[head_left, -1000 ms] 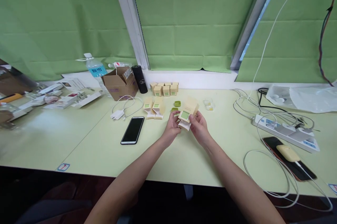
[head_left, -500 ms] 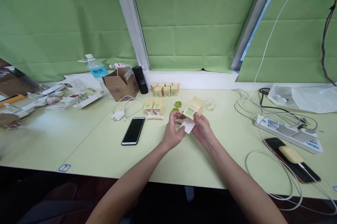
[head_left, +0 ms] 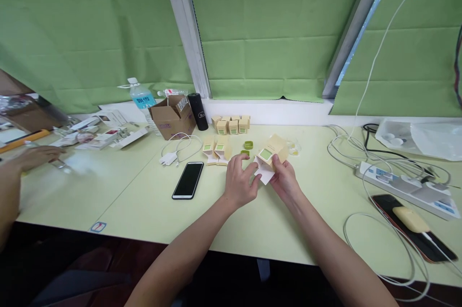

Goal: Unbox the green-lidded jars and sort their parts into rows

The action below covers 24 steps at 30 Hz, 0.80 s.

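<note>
My right hand (head_left: 286, 175) is closed around a small cream cardboard box (head_left: 277, 147) with a green square on its face. A white flap (head_left: 265, 172) of the box hangs open toward me. Beside that flap is my left hand (head_left: 241, 179), fingers apart and curved; whether a fingertip touches the flap is hard to tell. Just behind the left hand are two small green ring-shaped pieces (head_left: 248, 145), one partly hidden by the fingers. Two open boxes (head_left: 215, 149) of the same kind stand to the left. Several more small boxes (head_left: 233, 125) are grouped near the wall.
A black-screened phone (head_left: 188, 180), a white charger with cable (head_left: 168, 158), a brown carton (head_left: 173, 119) and a black bottle (head_left: 198, 111) are on the left. A power strip (head_left: 407, 189), cables and another phone (head_left: 415, 225) lie right. Another person's hand (head_left: 39, 155) reaches in far left.
My left hand's fingers have spread and drawn back from the box's white flap. The right hand still holds the box. Another person's arm has come further into view, and the view has shifted slightly.
</note>
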### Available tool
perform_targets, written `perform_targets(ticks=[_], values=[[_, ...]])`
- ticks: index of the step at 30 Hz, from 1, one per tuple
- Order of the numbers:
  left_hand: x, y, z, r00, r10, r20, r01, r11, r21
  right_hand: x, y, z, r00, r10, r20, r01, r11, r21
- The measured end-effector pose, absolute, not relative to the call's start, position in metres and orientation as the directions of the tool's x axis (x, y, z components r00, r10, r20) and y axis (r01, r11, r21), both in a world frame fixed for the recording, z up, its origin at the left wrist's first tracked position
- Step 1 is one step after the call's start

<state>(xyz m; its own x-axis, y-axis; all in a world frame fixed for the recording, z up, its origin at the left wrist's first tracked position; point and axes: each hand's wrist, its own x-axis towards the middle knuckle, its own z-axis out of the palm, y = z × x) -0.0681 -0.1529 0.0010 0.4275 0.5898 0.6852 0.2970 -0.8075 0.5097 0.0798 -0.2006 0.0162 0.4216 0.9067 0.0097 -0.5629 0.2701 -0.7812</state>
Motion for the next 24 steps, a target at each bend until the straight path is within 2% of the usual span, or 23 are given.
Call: perform_targets(ticks=[8,13,19,24], values=[[-0.064,-0.156,0.000,0.430,0.649,0.628,0.298,-0.758,0.580,0.079,-0.200,0.013,0.462,0.883,-0.081,-0.536,0.205,-0.819],[-0.060,-0.157,-0.004,0.393,0.768,0.506,0.185,-0.605,0.774,0.077,-0.199,0.012,0.473,0.877,-0.084,-0.523,0.203,-0.828],[-0.060,-0.157,-0.004,0.356,0.726,0.589,0.214,-0.676,0.705,0.076,-0.200,0.013,0.422,0.903,-0.079,-0.543,0.182,-0.820],[-0.057,-0.156,-0.009,0.424,0.770,0.478,0.084,-0.558,0.825,0.076,-0.200,0.013,0.412,0.911,-0.038,-0.540,0.210,-0.815]])
